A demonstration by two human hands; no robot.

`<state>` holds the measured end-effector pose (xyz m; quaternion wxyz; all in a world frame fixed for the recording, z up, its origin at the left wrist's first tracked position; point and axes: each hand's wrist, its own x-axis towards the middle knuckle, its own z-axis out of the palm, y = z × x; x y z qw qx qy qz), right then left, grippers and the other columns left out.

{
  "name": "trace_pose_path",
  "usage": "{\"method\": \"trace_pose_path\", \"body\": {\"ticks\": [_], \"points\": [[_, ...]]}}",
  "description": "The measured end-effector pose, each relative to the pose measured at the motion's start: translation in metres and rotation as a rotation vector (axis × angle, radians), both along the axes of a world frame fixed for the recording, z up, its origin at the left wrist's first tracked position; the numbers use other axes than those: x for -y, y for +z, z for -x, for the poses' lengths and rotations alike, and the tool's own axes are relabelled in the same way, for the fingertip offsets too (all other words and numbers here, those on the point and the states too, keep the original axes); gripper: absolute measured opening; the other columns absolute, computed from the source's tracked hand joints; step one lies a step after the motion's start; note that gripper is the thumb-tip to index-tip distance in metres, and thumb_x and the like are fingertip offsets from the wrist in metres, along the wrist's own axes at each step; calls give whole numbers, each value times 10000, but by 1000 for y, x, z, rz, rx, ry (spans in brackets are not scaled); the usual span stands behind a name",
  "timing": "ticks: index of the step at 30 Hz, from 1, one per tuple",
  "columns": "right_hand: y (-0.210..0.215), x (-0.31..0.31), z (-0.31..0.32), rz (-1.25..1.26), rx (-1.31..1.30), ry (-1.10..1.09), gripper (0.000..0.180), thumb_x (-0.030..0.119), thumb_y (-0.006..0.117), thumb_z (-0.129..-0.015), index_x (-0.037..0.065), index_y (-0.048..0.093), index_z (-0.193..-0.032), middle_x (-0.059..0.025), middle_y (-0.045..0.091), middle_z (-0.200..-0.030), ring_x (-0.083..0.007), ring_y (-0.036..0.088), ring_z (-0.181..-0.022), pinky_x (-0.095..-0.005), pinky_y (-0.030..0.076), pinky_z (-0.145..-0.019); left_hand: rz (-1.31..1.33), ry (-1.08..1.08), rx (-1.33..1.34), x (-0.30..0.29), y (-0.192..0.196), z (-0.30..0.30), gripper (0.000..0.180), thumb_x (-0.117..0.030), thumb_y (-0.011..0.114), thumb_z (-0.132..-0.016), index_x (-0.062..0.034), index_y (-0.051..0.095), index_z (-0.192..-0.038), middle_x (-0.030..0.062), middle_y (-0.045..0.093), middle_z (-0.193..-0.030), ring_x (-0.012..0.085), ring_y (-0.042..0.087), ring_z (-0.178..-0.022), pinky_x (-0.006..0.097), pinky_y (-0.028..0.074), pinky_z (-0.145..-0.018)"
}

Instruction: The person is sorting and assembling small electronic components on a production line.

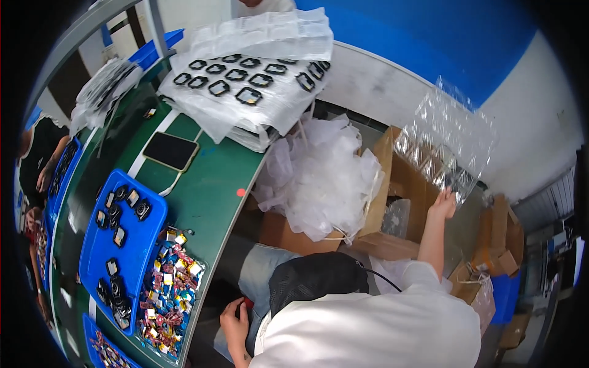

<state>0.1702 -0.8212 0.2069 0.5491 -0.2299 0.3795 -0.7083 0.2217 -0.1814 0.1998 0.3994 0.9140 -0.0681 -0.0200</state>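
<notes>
We hold a clear plastic blister tray up over the open cardboard box, right hand clamped on its lower edge — mid-transfer, we judge. Our left hand rests by our lap, closed around something small and red; next comes careful aiming.

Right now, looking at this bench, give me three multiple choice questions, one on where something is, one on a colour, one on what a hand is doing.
1. Where does the dark flat phone lie?
A. on the green bench
B. in a cardboard box
C. on the floor

2. What colour is the tray of small black parts?
A. red
B. blue
C. white

3. What is the right hand doing?
A. resting flat on the bench
B. gripping a clear plastic blister tray
C. hanging empty

Answers: 1 A, it sits on the green bench; 2 B, its rim is blue; 3 B, fingers grip the clear plastic blister tray above the cardboard box.
</notes>
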Motion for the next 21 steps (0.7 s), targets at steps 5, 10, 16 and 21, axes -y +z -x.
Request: {"method": "trace_pose_path", "body": {"ticks": [5, 10, 16, 21], "points": [[-89, -1, 94, -161, -305, 65, 284, 207, 564, -887, -12, 521, -1063, -110, 626, -1042, -212, 618, -891, -302, 519, -710, 71, -106, -16, 8, 3, -15, 139, -60, 588, -818, 20, 647, -915, 183, 646, -855, 325, 637, -771, 354, 485, -686], [-103, -5, 100, -735, -805, 14, 727, 368, 692, -745, -82, 390, -1229, -207, 478, -1260, -322, 493, -1149, -428, 411, -954, 48, -142, -111, 32, 20, -22, 139, -43, 596, -807, 19, 645, -921, 153, 622, -760, 281, 619, -707, 326, 474, -642], [-58, 1, 11, -621, -1539, -61, 676, 302, 672, -715, -61, 416, -1224, -226, 477, -1257, -402, 484, -1136, -467, 387, -978, -1, -174, -114, 44, 33, -23, 133, -37, 603, -798, 9, 652, -912, 150, 625, -768, 281, 605, -716, 332, 471, -644], [-10, 4, -91, 322, -906, 233, 512, 146, 653, -794, -32, 447, -1228, -198, 493, -1243, -296, 545, -1062, -374, 443, -915, 122, -352, -162, 75, 95, -34, 173, -80, 645, -784, 0, 661, -937, 152, 655, -846, 267, 631, -668, 311, 498, -607]]}}
